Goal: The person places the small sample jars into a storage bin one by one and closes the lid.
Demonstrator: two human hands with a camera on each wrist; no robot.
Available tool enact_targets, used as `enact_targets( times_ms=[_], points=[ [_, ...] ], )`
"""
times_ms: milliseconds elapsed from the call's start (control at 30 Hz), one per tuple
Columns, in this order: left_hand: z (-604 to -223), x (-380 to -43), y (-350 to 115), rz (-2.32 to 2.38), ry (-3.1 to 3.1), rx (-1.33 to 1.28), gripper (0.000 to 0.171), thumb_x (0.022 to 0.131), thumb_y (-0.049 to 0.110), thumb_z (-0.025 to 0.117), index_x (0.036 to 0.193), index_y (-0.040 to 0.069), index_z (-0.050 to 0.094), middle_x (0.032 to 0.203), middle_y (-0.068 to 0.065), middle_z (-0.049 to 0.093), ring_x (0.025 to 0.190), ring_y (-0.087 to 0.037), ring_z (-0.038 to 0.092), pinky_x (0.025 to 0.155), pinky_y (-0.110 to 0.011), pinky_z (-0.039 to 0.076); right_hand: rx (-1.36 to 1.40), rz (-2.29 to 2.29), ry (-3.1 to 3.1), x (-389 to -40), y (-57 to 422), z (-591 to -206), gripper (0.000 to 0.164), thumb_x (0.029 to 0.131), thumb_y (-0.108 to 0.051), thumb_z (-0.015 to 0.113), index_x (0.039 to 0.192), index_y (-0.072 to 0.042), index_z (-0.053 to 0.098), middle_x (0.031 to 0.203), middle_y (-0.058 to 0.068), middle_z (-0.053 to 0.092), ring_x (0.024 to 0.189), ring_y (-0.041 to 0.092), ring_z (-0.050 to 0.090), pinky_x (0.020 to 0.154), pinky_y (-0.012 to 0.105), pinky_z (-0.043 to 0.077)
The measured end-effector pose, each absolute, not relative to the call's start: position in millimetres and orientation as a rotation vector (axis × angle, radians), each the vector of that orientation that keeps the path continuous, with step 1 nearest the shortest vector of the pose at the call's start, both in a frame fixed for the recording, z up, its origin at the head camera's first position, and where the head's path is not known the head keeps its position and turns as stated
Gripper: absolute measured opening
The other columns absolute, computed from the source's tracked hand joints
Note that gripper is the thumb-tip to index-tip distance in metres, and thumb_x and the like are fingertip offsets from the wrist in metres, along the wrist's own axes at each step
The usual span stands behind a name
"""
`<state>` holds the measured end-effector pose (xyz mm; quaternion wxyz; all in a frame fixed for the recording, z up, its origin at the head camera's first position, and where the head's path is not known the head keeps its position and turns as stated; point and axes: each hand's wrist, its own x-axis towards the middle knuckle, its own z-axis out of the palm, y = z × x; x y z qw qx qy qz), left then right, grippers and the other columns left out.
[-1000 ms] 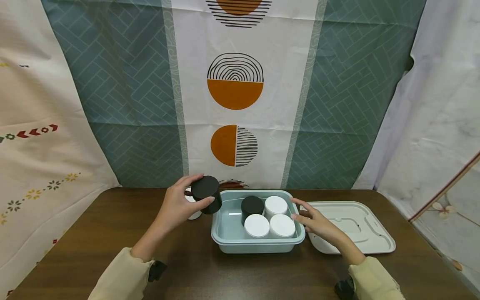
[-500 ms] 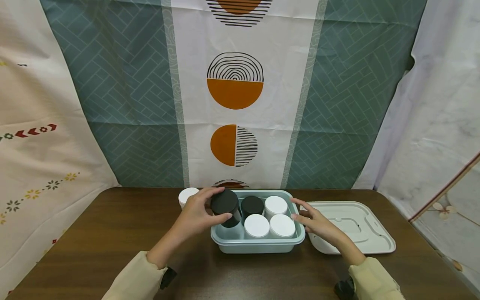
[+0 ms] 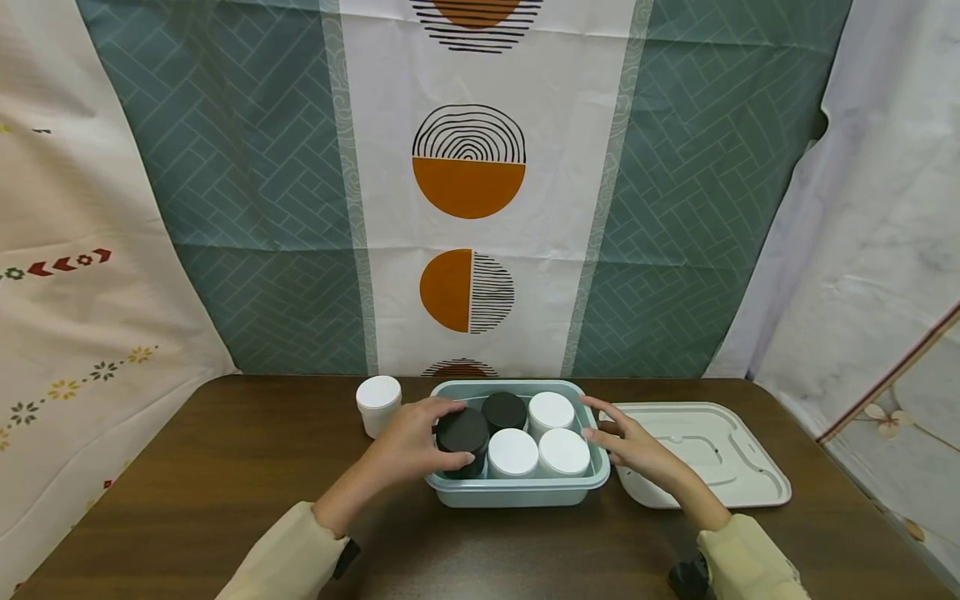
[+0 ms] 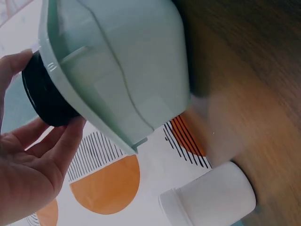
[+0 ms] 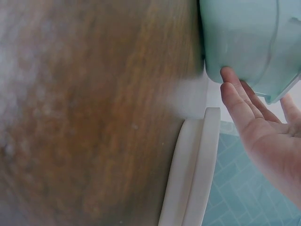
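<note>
Fingers of my left hand (image 3: pixel 411 442) pinch the leftmost black jar (image 3: pixel 461 433) in the tub (image 3: pixel 517 497); my outstretched right hand (image 3: pixel 633 447) touches its right wall. Jar likely light, slick: hold its sides.

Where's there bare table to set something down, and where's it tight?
Bare: the table in front of the tub, between the sleeves, and left of the white jar outside it. Crowded: the tub, four jars plus the black one the left hand grips; its right side, with right hand and lid.
</note>
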<state>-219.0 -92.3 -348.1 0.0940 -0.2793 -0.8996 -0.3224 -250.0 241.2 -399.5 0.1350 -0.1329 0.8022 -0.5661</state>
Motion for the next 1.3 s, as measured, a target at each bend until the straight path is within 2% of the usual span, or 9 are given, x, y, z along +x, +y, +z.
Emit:
enact_targets(
  times_ms=[267,467,667,967,1167,1300],
  points=[
    [-353.7,-225.6,-94.2,-0.823,-2.769,-0.955,0.059,0.069,0.026,0.077,0.118,-0.001,0.058,0.111,-0.01,0.062,0.087,-0.018,0.054,0.066,-0.025,0.043,-0.386,-1.643,2.323,-250.6,240.6,-399.4,0.062,0.092,-0.026,0.054,0.144,-0.015,0.023,0.14,0.03,0.021,0.124,0.044,0.033,0.083,0.043,0.048],
    [-351.7,-226.8,-94.7,-0.828,-2.823,-0.996,0.058,0.07,0.025,0.077,0.117,-0.002,0.058,0.106,-0.007,0.062,0.082,-0.014,0.052,0.065,-0.025,0.043,-0.395,-1.64,2.325,-249.7,240.1,-398.0,0.061,0.092,-0.026,0.053,0.144,-0.015,0.023,0.14,0.031,0.021,0.123,0.043,0.034,0.083,0.042,0.048],
    [-349.3,-229.2,-92.8,-0.773,-2.886,-1.027,0.057,0.069,0.024,0.078,0.116,-0.002,0.059,0.108,-0.009,0.063,0.083,-0.015,0.053,0.066,-0.027,0.043,-0.401,-1.636,2.325,-248.6,240.4,-397.1,0.061,0.092,-0.026,0.053,0.144,-0.016,0.023,0.14,0.031,0.021,0.123,0.043,0.035,0.083,0.041,0.049],
    [-347.0,-230.8,-92.1,-0.734,-2.93,-1.071,0.059,0.073,0.026,0.076,0.12,-0.003,0.057,0.115,-0.011,0.061,0.091,-0.018,0.055,0.071,-0.03,0.045,-0.389,-1.632,2.326,-248.9,240.7,-397.9,0.06,0.092,-0.026,0.053,0.144,-0.016,0.024,0.14,0.03,0.023,0.122,0.041,0.037,0.082,0.041,0.049],
    [-346.4,-231.1,-102.0,-0.851,-2.837,-1.051,0.059,0.074,0.024,0.075,0.121,-0.004,0.055,0.119,-0.015,0.058,0.105,-0.026,0.056,0.087,-0.04,0.046,-0.388,-1.627,2.326,-249.2,240.9,-398.8,0.06,0.092,-0.026,0.053,0.144,-0.017,0.024,0.139,0.03,0.024,0.12,0.039,0.04,0.082,0.041,0.049],
    [-345.7,-230.2,-113.4,-0.921,-2.782,-0.939,0.058,0.074,0.024,0.075,0.122,-0.002,0.055,0.119,-0.015,0.057,0.107,-0.028,0.054,0.09,-0.043,0.044,-0.387,-1.632,2.322,-249.0,240.9,-398.8,0.061,0.092,-0.026,0.053,0.144,-0.017,0.023,0.139,0.031,0.024,0.121,0.04,0.038,0.082,0.041,0.049]
  ],
)
